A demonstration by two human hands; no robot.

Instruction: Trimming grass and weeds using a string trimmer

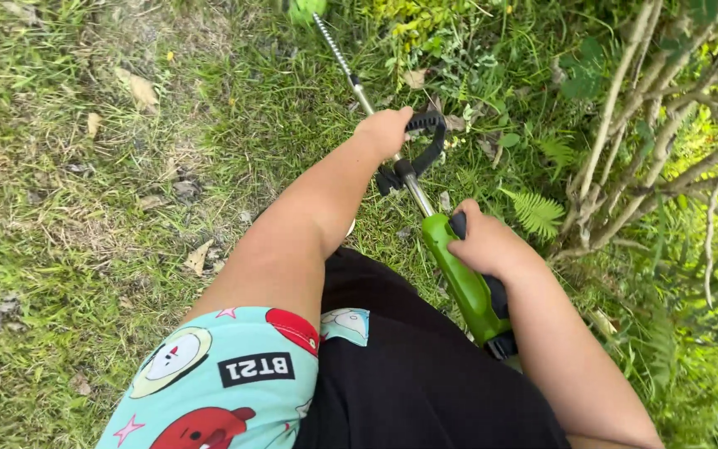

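Trimmer point(450, 266) gripped by both hands, shaft point(359, 87) running forward from the fingers.
Left hand point(384, 131) is closed on the loop handle point(427, 141); right hand point(484, 245) is closed on the rear grip, nearer the body.

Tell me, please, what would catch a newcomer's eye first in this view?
The bright green trimmer at centre, slanting up to the top edge. The left hand is closed on its black loop handle; the right hand is closed on the rear grip. Bare shrub stems stand at right, patchy grass at left.
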